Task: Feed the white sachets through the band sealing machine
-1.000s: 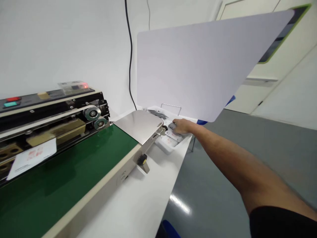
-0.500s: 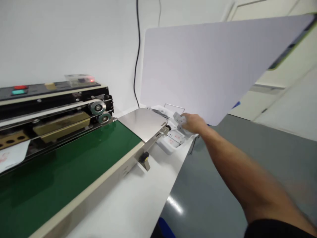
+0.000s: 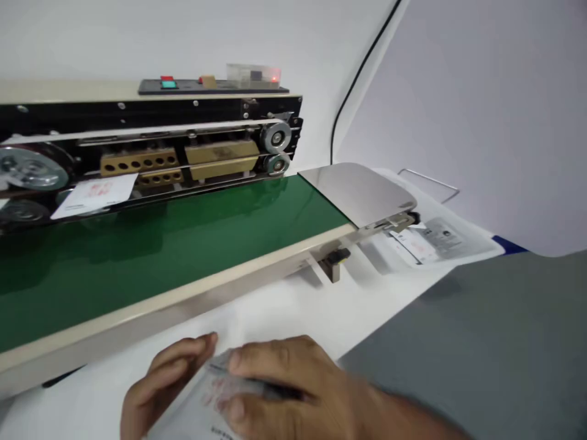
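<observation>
Near the front edge of the white bench (image 3: pixel 293 311), printed white packet (image 3: pixel 215 391): held low in view between both hands and just in front of the sealer's frame; slightly blurred, with red print and small black text seen on its face.

Right hand (image 3: pixel 288 385): laid over the packet, with thumb and fingers closed on it in a narrow hold; a dark strip (image 3: pixel 275 391) is seen beneath the fingers, its kind not made out.

Left hand (image 3: pixel 165 385): set against the packet's left edge, fingers lightly curled; whether the packet is gripped by this hand cannot be told.

Band sealer (image 3: pixel 151 137): placed along the bench, its green conveyor belt (image 3: pixel 151 269) running beyond the hands.

Sealer front: two steel guide wheels (image 3: pixel 275 137) and brass-coloured blocks (image 3: pixel 178 160) are mounted above the belt; a white printed card (image 3: pixel 94 195) is lying at the belt's far edge.

Sealer top: a control panel (image 3: pixel 167 85) with red and green switches is fitted, a small clear box (image 3: pixel 252 74) with a red light beside it.

Belt end: a stainless steel plate (image 3: pixel 358 192) is fixed at the right.

Beyond the plate: a white tray (image 3: pixel 463 253) with printed packets (image 3: pixel 435 241) is placed just past it, a white board (image 3: pixel 481 110) rising behind.
</observation>
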A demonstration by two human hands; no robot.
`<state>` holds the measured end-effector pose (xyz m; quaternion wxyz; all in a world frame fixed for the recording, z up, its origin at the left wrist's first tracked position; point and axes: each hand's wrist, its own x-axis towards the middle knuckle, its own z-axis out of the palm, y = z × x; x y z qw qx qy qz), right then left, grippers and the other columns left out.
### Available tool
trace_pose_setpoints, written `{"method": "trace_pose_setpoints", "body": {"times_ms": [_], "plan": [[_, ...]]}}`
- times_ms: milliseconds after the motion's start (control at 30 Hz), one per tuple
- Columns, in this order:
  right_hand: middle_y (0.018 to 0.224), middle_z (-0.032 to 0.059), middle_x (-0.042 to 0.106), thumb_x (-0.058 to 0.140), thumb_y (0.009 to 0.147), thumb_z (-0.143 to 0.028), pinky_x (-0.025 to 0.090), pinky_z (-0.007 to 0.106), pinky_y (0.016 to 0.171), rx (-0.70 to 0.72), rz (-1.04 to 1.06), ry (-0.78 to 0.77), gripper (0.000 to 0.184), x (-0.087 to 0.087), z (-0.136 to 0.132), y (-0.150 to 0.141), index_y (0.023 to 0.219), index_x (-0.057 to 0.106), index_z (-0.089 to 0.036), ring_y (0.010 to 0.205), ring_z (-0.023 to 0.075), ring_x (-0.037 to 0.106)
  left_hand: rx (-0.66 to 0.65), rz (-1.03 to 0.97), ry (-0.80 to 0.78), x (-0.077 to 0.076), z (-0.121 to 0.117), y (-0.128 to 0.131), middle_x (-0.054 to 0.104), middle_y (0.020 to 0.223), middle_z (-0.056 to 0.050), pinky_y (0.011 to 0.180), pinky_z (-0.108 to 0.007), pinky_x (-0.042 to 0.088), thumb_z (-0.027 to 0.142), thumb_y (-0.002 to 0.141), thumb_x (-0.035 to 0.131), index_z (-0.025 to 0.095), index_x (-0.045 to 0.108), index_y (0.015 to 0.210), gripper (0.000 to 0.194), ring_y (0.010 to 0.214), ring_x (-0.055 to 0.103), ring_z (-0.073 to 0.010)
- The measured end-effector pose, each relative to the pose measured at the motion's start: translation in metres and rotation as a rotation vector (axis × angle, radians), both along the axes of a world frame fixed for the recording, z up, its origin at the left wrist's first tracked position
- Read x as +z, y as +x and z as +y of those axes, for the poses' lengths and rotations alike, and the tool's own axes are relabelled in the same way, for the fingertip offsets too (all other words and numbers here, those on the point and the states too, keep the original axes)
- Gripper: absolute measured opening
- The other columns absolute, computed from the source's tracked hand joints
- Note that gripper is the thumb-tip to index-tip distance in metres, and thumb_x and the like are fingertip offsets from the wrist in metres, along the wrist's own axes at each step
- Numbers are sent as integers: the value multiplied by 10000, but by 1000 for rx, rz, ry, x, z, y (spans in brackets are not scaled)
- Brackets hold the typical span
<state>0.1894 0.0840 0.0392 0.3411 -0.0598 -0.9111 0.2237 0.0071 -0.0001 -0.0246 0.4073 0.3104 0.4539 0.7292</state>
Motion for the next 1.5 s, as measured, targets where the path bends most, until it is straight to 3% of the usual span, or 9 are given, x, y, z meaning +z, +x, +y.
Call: {"method": "trace_pose_setpoints", "body": {"times_ms": [200, 367, 600, 800, 967, 1100, 1267, 1367, 1500], "plan": [[1336, 175, 416, 581, 889, -229, 479, 367, 1028, -18, 33, -159, 537, -53, 7, -39, 1380, 375, -155, 1268, 251, 459, 19, 431, 118, 2, 1, -13, 578, 1262, -198, 1004, -551, 483, 282, 653, 798, 161, 501, 1253, 680, 1208, 549, -391], [1388, 187, 356, 688, 788, -331, 400, 512, 1083, -149, -2, -370, 875, -68, 1, -42, 1473, 167, -175, 1327, 318, 350, 9, 422, -34, 7, 6, 8, 478, 1346, -125, 893, -302, 547, 314, 777, 699, 251, 376, 1328, 641, 1218, 521, -233], [1120, 70, 564, 583, 700, -111, 548, 424, 868, -412, -3, -498, 695, -56, -15, -48, 1331, 348, -285, 981, 248, 601, -81, -269, -173, 10, 22, 10, 657, 1137, -61, 976, -371, 455, 338, 780, 712, 236, 666, 1042, 285, 1111, 586, -270], [1222, 118, 489, 559, 785, -166, 531, 470, 928, -472, 111, -386, 695, -55, -36, -58, 1407, 267, -271, 1113, 294, 534, -169, -583, -307, -4, 34, 6, 720, 936, -37, 879, -308, 506, 331, 864, 624, 242, 705, 1036, 210, 890, 671, -197], [1368, 92, 378, 517, 920, -293, 436, 481, 1071, -339, 230, -568, 642, -73, -50, -66, 1472, 195, -349, 1297, 287, 423, -282, -700, -401, -7, 35, 5, 720, 858, -91, 944, -445, 494, 423, 798, 680, 203, 721, 916, 253, 971, 667, -286], [1343, 80, 437, 561, 913, -285, 463, 523, 1037, -352, 249, -630, 585, -80, -55, -66, 1407, 265, -389, 1302, 308, 438, -346, -716, -398, 8, 11, 6, 728, 1055, -43, 1001, -484, 456, 256, 499, 880, 275, 697, 1013, 547, 1137, 601, -337], [1344, 130, 403, 633, 826, -207, 448, 525, 1045, -233, 240, -818, 796, -51, -55, -46, 1432, 124, -296, 1254, 310, 475, -481, -956, -480, 28, -7, 4, 769, 995, -46, 954, -467, 506, 261, 640, 672, 210, 758, 947, 322, 1050, 660, -364], [1392, 130, 292, 628, 798, -178, 400, 544, 1074, -352, 234, -662, 829, -46, -55, -40, 1432, 105, -289, 1295, 320, 392, -490, -1002, -497, 27, -4, -1, 788, 920, -31, 966, -446, 502, 230, 650, 672, 207, 787, 822, 209, 1012, 682, -344], [1462, 125, 108, 773, 744, -434, 560, 484, 868, -544, 156, -549, 999, -57, -55, -37, 1444, 67, -334, 1345, 400, 259, -690, -977, -427, 25, -2, -10, 778, 1026, -59, 1016, -490, 455, 320, 742, 599, 214, 790, 890, 264, 1106, 640, -360]]}}
